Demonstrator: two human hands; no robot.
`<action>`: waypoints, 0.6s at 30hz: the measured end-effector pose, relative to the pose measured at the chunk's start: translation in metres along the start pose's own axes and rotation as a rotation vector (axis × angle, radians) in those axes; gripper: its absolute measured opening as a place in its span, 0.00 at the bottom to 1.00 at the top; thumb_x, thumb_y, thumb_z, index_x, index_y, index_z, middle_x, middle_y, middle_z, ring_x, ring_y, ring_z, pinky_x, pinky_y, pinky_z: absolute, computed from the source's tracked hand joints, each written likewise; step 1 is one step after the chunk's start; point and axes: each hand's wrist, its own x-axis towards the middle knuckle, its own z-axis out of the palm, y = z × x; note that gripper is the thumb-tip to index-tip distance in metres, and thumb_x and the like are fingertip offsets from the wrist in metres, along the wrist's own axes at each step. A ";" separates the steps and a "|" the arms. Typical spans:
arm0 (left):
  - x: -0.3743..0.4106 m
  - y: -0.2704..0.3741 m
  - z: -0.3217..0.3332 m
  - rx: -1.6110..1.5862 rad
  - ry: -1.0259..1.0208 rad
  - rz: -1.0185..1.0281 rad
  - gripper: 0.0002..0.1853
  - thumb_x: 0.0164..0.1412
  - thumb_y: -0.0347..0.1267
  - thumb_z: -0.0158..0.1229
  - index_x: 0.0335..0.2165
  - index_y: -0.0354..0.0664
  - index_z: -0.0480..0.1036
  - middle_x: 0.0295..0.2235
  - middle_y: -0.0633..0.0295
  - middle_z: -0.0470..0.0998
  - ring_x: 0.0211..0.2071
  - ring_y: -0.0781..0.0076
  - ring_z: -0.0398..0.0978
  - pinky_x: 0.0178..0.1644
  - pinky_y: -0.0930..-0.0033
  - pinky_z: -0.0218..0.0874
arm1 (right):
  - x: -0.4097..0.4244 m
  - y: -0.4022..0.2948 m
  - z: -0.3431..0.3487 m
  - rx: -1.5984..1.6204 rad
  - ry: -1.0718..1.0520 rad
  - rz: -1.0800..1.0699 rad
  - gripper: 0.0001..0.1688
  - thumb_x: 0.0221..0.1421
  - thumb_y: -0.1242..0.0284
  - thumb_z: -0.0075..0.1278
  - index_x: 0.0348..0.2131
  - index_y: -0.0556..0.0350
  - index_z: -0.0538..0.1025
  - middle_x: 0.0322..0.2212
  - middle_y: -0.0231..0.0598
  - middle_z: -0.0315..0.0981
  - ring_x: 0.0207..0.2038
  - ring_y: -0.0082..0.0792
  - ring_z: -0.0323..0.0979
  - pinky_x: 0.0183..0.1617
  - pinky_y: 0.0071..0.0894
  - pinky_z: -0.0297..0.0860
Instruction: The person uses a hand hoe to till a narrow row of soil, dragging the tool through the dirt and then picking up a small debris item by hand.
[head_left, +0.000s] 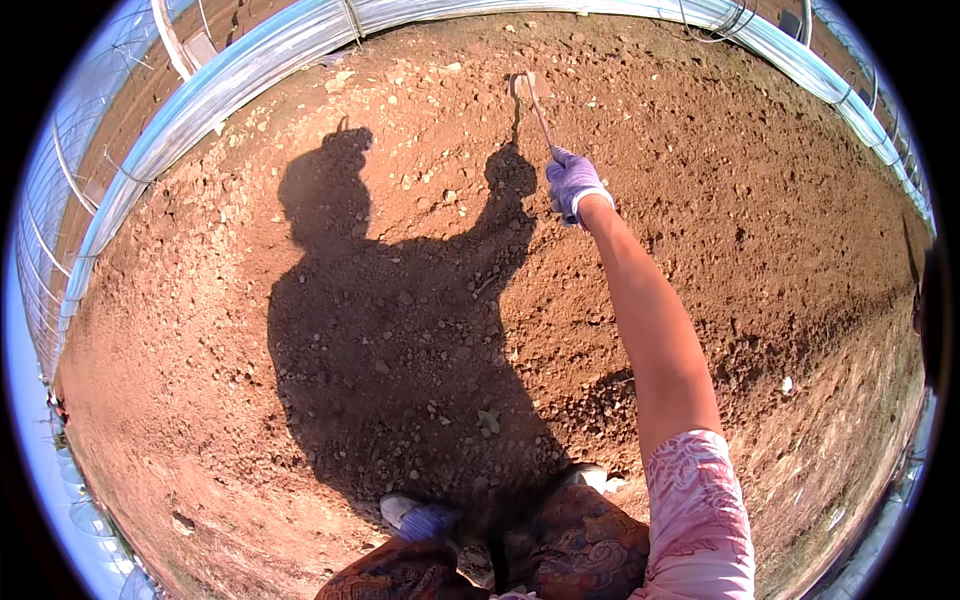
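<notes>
My right hand (577, 184), in a purple knit glove with a pale cuff, is closed around the handle of a slim hand tool (541, 116). The arm is stretched forward. At its far end the tool meets the soil (660, 172) or hangs just over it; which one I cannot tell. A small, flat tan patch beside the tip looks like a blade, though bright light blurs its outline. The soil around it is brown, crumbly and dotted with small stones and clods. My left hand is out of view.
Clear plastic film (262, 67), rolled along the far side, borders the soil. White hoops (71, 169) of a tunnel stand at left. My shoes (397, 508) are planted on the near soil. My dark shadow (397, 322) covers the middle. A pale stone-like bit (786, 385) lies right.
</notes>
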 end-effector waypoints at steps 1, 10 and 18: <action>-0.001 0.002 0.002 -0.005 -0.002 -0.004 0.17 0.46 0.33 0.48 0.39 0.54 0.71 0.30 0.56 0.73 0.32 0.56 0.71 0.35 0.55 0.63 | 0.002 -0.005 0.002 -0.005 -0.067 0.054 0.25 0.56 0.68 0.39 0.54 0.43 0.57 0.15 0.33 0.62 0.10 0.24 0.60 0.11 0.25 0.57; -0.011 -0.009 0.009 -0.049 -0.194 0.031 0.28 0.40 0.37 0.55 0.44 0.48 0.65 0.38 0.51 0.70 0.39 0.50 0.69 0.42 0.54 0.60 | -0.004 -0.018 0.041 -0.021 -0.161 0.020 0.25 0.54 0.69 0.40 0.52 0.44 0.61 0.15 0.34 0.65 0.12 0.26 0.61 0.16 0.29 0.59; -0.012 -0.006 -0.002 -0.096 -0.136 0.116 0.32 0.37 0.36 0.57 0.45 0.43 0.63 0.38 0.50 0.69 0.39 0.51 0.68 0.42 0.55 0.60 | -0.018 -0.028 0.048 0.042 -0.102 0.087 0.23 0.56 0.67 0.38 0.52 0.42 0.60 0.13 0.33 0.62 0.11 0.26 0.58 0.13 0.30 0.57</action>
